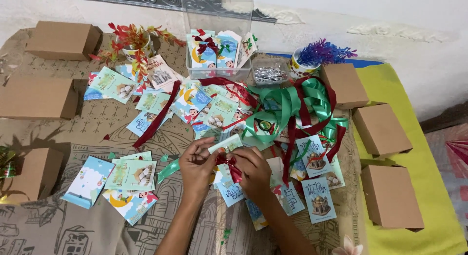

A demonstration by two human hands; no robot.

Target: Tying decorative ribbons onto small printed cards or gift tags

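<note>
Fingers [204, 150] of the left hand [195, 167] curl together, pinching a small pale green paper card [225, 144] at its lower end, while the right hand [251, 170] presses its fingers against a shiny red ribbon bow [231, 165] held between both hands, low at the centre of the cloth-covered tabletop [97, 226]. Far left stand plain brown cardboard boxes [36, 96]. Next to them lie scattered colourful illustrated cards [131, 174] and a long dark red ribbon strip [156, 116]. Behind the hands stands a clear plastic container [217, 14] with more cards. Right of it sprawls a tangle of green and red ribbon [297, 104], then more brown boxes [390, 196] on a yellow-green cloth [438, 187].
</note>
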